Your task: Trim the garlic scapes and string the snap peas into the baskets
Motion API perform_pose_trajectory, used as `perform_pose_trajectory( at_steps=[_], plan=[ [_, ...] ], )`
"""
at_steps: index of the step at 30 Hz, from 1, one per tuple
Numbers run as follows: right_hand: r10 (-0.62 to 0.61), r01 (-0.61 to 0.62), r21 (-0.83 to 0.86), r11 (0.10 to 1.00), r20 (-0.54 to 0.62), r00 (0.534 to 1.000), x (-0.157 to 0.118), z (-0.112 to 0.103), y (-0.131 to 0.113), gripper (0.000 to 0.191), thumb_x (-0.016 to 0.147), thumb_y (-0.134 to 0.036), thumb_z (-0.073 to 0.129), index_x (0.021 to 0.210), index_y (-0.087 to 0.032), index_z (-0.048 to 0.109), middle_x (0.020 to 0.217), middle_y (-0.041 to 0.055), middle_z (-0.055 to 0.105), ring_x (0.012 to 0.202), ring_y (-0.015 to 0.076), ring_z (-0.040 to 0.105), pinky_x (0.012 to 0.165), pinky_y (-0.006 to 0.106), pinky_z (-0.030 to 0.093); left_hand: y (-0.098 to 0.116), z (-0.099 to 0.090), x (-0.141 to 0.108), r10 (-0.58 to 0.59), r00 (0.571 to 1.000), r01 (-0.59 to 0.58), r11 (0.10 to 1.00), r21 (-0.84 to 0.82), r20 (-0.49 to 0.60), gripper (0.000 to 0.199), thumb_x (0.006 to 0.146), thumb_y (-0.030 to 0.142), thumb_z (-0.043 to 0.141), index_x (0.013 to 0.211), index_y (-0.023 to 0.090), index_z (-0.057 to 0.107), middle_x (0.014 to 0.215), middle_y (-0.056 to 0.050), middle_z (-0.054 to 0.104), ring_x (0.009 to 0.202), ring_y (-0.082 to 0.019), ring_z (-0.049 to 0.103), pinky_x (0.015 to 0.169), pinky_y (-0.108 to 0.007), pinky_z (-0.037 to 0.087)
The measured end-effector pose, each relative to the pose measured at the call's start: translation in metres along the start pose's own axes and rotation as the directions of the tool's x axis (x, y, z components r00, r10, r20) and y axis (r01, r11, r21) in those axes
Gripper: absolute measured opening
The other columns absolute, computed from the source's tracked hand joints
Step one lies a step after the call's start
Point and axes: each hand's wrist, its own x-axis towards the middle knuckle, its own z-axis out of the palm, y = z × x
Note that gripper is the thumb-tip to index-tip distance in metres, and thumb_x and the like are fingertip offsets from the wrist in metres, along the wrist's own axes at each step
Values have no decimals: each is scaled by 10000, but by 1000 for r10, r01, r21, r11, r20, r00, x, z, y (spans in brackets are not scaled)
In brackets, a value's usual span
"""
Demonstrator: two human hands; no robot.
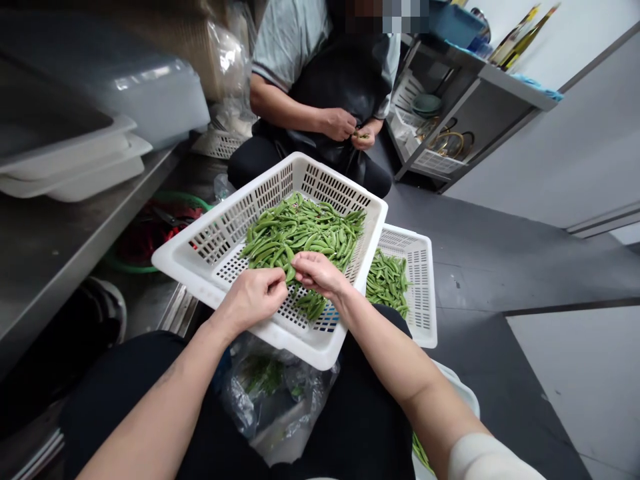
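Note:
Above the white slotted basket (200,267), my right hand (320,275) pinches a green pea pod (289,265) between thumb and fingers. Close beside that pod is my left hand (257,293), its fingers curled closed; what lies in them, if anything, is hidden. A heap of pea pods (305,227) fills the basket's far and middle part, with a smaller clump near my right wrist. The basket is tilted in view and rests over my knees.
A second white basket (426,287) with pea pods stands on the right. A plastic bag (310,393) with green scraps hangs between my knees. Opposite sits a person (345,73) with a bit of green in their hands. A steel shelf (100,233) flanks my left.

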Motion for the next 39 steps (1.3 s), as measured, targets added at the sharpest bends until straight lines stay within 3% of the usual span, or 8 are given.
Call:
perform_pose_trajectory(
  at_steps=[5,11,15,21,26,30,36,39],
  plan=[
    [61,-51,-50,997,220,974,-9,-9,-6,234,739,-199,549,602,-178,360,394,-88,403,302,11,196,315,130,136,-2,-14,2,-72,997,65,951,-301,-11,164,637,292,457,499,204,469,490,19,424,511,-129,399,529,-274,294],
    [46,-85,61,995,479,876,-15,-19,-10,206,756,-264,544,646,-167,400,396,-100,342,322,10,150,327,132,155,-20,-33,7,-490,867,211,529,-822,-93,119,600,322,495,574,209,470,453,57,295,410,-82,200,421,-242,112],
    [62,-89,26,996,522,851,-14,-16,-7,205,782,-290,524,669,-171,401,399,-101,324,326,20,148,337,148,147,-11,-20,10,-435,900,336,635,-696,39,302,679,486,495,577,203,467,484,39,363,437,-94,285,429,-234,174],
    [-107,226,-416,881,289,951,-20,-2,-9,401,727,-491,636,650,-176,400,498,-81,335,434,46,264,427,191,204,0,-11,11,-233,972,217,845,-489,28,383,682,482,520,472,204,361,483,52,306,494,-92,297,475,-236,246],
    [-419,545,-643,538,357,835,-28,7,-16,382,768,-467,633,633,-150,466,564,-49,402,538,65,346,540,219,276,-5,-6,11,-270,943,321,594,-738,192,404,683,502,603,529,199,383,435,84,291,408,-57,221,397,-197,170],
    [-433,566,-493,661,365,824,-30,8,-22,364,870,-449,493,712,-136,592,646,4,554,595,87,460,598,232,360,-5,-4,12,-206,929,358,288,-888,308,454,665,468,707,526,184,382,402,101,287,357,-21,184,356,-150,133],
    [-482,457,-177,872,-134,866,-13,-18,-23,316,833,-455,497,954,-169,554,635,-23,542,518,77,444,467,190,336,-2,-13,12,-179,956,246,73,-966,230,430,619,373,793,507,157,439,394,91,351,343,-6,222,322,-108,209],
    [-354,315,-428,847,-13,935,-4,-25,-22,237,822,-347,487,979,-174,526,681,-17,564,533,88,491,473,195,385,-3,-23,9,-226,959,176,4,-984,171,378,589,301,793,491,149,461,427,67,428,360,-10,281,318,-98,246]
  ],
)
